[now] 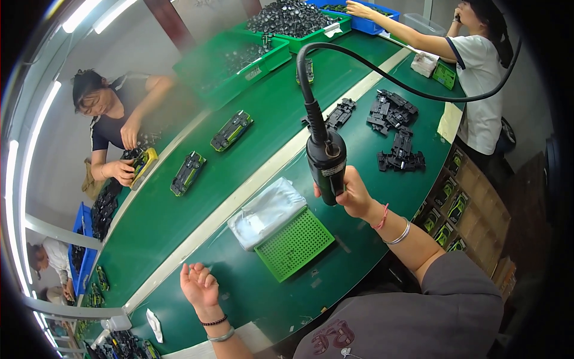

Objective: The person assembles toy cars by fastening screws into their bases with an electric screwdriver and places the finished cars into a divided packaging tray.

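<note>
My right hand [357, 194] is wrapped round a black electric screwdriver [327, 157], held up over the bench with its cable arching from the top. The tool's tip is hidden. Lower and to the left, my left hand [200, 288] is raised palm up above the green bench, fingers loosely curled and apart, holding nothing. Between my hands lies a light green perforated basket [299, 245], a pale wrapped bundle [269, 212] against its far side. Beyond the screwdriver, black toy car chassis [391, 112] lie in a loose pile.
Toy cars [232, 130] lie upside down on the green belt [197, 218]. Across it, a person [113, 113] handles a yellow piece. Another person [484, 66] reaches toward a blue bin [382, 13]. Green bins [263, 66] hold small parts. A partitioned carton [472, 221] stands right, below the bench edge.
</note>
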`<move>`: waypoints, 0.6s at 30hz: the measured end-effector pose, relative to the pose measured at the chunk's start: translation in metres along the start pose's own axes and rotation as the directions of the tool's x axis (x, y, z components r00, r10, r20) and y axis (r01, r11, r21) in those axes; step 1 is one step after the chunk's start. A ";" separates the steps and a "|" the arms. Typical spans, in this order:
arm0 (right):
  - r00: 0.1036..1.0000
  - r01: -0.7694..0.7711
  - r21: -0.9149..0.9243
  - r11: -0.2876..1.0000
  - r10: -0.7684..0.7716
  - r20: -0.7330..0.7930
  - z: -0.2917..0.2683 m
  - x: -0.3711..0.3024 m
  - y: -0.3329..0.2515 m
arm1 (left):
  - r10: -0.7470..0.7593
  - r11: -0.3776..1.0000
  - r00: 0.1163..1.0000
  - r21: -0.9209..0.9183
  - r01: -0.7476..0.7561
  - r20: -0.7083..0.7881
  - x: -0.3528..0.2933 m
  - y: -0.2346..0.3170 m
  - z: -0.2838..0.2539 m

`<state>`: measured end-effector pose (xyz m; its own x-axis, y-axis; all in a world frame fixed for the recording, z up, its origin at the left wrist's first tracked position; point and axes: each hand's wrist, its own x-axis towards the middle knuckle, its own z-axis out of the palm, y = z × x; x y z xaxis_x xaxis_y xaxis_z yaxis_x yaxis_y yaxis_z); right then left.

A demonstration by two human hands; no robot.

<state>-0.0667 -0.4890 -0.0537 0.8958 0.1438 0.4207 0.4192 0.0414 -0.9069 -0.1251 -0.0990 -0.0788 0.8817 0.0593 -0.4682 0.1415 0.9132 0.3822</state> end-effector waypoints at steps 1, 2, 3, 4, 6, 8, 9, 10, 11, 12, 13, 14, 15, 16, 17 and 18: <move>1.000 0.009 -0.014 1.000 -0.009 0.000 0.001 0.001 -0.002 | 0.024 0.999 0.999 0.025 -0.025 0.041 -0.001 0.000 0.002; 1.000 0.010 -0.011 1.000 -0.010 -0.003 0.002 0.001 -0.004 | 0.045 0.998 0.996 0.048 -0.050 0.083 -0.002 -0.001 0.004; 0.999 0.028 -0.028 0.999 -0.029 -0.017 0.003 0.002 -0.008 | 0.045 0.997 0.996 0.053 -0.049 0.083 -0.004 -0.003 0.006; 0.998 0.047 -0.047 0.998 -0.048 -0.034 0.004 0.002 -0.011 | 0.048 0.996 0.992 0.076 -0.057 0.118 -0.006 -0.006 0.009; 0.998 0.049 -0.062 0.997 -0.051 -0.040 0.005 0.004 -0.013 | 0.041 0.993 0.987 0.105 -0.058 0.155 -0.006 -0.008 0.012; 0.998 0.049 -0.076 0.996 -0.052 -0.040 0.005 0.003 -0.013 | 0.036 0.994 0.995 0.099 -0.046 0.093 -0.005 -0.009 0.013; 0.997 0.052 -0.083 0.995 -0.056 -0.045 0.004 0.002 -0.010 | 0.034 0.994 0.995 0.103 -0.043 0.093 -0.002 -0.007 0.013; 0.998 0.060 -0.076 0.995 -0.063 -0.029 0.009 0.004 -0.007 | 0.006 1.000 0.999 0.030 -0.008 0.043 -0.003 0.000 0.007; 0.998 0.063 -0.057 0.996 -0.064 -0.012 0.010 0.005 -0.007 | -0.021 0.999 1.000 -0.047 0.021 -0.005 -0.006 0.004 0.002; 0.999 0.042 -0.066 0.997 -0.043 -0.005 0.007 0.006 -0.007 | 0.006 0.999 1.000 -0.051 -0.006 -0.018 -0.004 0.006 -0.003; 1.000 0.017 -0.072 0.997 -0.016 0.010 0.009 0.004 -0.007 | -0.040 0.998 0.999 -0.054 0.042 0.036 -0.002 0.008 -0.007; 1.000 -0.015 -0.070 0.997 0.017 0.027 0.005 0.003 -0.003 | -0.079 0.995 0.992 -0.056 0.085 0.097 0.003 0.007 -0.006; 0.999 -0.031 -0.014 0.999 0.032 0.020 0.004 0.001 -0.001 | -0.024 0.998 0.990 0.058 0.016 0.141 0.007 0.004 -0.005; 0.999 -0.053 0.040 0.998 0.053 0.009 0.004 -0.002 0.003 | 0.017 0.984 0.983 0.173 -0.050 0.184 0.014 -0.003 0.001; 1.000 -0.002 0.050 0.999 0.004 -0.030 0.004 -0.002 0.004 | 0.115 0.944 0.988 0.299 -0.141 0.104 0.017 -0.008 0.017; 0.996 0.045 0.053 0.998 -0.041 -0.079 0.003 -0.003 0.008 | 0.209 0.880 0.977 0.428 -0.203 0.034 0.025 -0.015 0.036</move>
<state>-0.0665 -0.4861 -0.0621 0.8867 0.0636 0.4579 0.4508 0.1004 -0.8869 -0.0894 -0.1258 -0.0676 0.9063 0.2356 -0.3508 0.1383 0.6192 0.7730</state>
